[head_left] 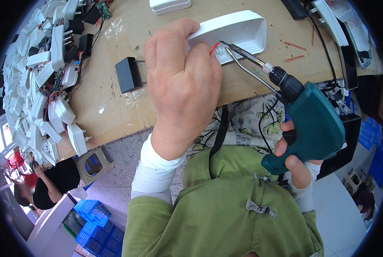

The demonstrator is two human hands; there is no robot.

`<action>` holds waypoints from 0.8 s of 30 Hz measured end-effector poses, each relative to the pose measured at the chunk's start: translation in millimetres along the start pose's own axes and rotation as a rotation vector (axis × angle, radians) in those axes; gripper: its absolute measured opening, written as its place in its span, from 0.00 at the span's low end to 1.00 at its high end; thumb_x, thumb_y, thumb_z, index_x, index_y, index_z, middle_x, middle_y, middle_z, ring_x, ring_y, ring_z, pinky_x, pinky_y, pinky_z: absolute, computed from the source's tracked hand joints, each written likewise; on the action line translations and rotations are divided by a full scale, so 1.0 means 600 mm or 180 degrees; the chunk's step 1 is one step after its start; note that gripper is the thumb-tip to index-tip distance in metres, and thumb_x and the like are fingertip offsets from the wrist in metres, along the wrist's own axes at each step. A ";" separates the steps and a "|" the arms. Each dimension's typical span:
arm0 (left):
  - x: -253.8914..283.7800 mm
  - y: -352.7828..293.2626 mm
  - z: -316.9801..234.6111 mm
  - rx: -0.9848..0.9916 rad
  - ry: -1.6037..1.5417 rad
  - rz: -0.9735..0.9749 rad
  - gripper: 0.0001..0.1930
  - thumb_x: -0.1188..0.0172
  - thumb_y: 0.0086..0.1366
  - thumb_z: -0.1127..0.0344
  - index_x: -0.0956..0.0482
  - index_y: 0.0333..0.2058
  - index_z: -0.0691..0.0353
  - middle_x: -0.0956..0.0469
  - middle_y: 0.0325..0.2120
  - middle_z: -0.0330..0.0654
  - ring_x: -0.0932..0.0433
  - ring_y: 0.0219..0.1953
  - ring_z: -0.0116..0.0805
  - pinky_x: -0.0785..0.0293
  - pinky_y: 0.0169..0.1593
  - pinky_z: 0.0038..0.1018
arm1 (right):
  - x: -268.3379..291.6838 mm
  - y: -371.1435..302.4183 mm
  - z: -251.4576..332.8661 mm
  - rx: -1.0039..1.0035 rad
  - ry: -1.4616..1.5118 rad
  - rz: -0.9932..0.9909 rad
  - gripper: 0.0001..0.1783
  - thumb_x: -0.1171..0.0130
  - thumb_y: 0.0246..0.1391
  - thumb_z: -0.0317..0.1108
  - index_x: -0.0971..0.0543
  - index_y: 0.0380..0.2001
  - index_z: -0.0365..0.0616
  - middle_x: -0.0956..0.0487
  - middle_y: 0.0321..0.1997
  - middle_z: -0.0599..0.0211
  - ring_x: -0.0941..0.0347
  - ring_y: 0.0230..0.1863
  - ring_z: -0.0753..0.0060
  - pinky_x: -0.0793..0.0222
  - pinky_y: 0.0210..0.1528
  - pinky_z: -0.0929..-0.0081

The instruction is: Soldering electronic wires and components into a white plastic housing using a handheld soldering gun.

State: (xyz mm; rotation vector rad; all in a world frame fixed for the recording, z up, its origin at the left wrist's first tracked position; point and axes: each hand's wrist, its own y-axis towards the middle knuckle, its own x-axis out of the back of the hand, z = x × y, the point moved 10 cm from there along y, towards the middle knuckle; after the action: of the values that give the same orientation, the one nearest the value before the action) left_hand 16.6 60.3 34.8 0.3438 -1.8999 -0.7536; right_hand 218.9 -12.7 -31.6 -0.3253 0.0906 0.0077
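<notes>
My left hand reaches across the table, its fingers closed on the near-left rim of a white plastic housing that is tilted, hollow side toward me. A short red wire sticks up by my fingertips inside it; whether I pinch the wire is hidden. In my right hand I grip a dark green soldering gun by its handle, fingers at the trigger. Its hot tip and a thin curved feed tube meet at the wire's end, within the housing. A black box with dark leads lies left of my left hand.
White plug housings with wires and circuit boards heap up along the left. At right lie more white housings, a black cable and thin reddish strips. Blue crates stand lower left, near a seated person.
</notes>
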 end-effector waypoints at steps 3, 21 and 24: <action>0.001 0.000 0.001 0.0038 -0.0019 0.0005 0.04 0.40 0.46 0.76 0.23 0.24 0.66 0.29 0.38 0.43 0.35 0.30 0.33 0.36 0.32 0.25 | 0.001 0.001 0.000 -0.0013 0.0002 -0.0018 0.36 0.37 0.38 0.39 0.36 0.51 0.33 0.30 0.45 0.55 0.30 0.28 0.75 0.33 0.30 0.81; 0.001 0.000 0.000 0.0012 -0.0048 -0.0011 0.05 0.40 0.46 0.77 0.24 0.25 0.67 0.29 0.38 0.44 0.34 0.30 0.33 0.36 0.31 0.25 | 0.000 0.003 0.003 -0.0042 -0.0057 -0.0063 0.36 0.36 0.38 0.37 0.37 0.50 0.33 0.30 0.43 0.55 0.29 0.28 0.74 0.32 0.30 0.79; 0.002 0.001 -0.003 0.0002 -0.0026 -0.0024 0.04 0.40 0.46 0.77 0.24 0.25 0.67 0.29 0.38 0.43 0.34 0.30 0.33 0.36 0.31 0.25 | 0.004 0.003 0.004 -0.0092 -0.0069 -0.0062 0.35 0.36 0.38 0.37 0.36 0.49 0.34 0.30 0.41 0.57 0.29 0.28 0.74 0.32 0.30 0.79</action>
State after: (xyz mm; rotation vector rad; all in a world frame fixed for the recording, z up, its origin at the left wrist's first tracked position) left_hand 17.5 59.6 36.6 0.3490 -1.9075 -0.7606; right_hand 221.4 -10.3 -30.1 -0.3550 0.0659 -0.0067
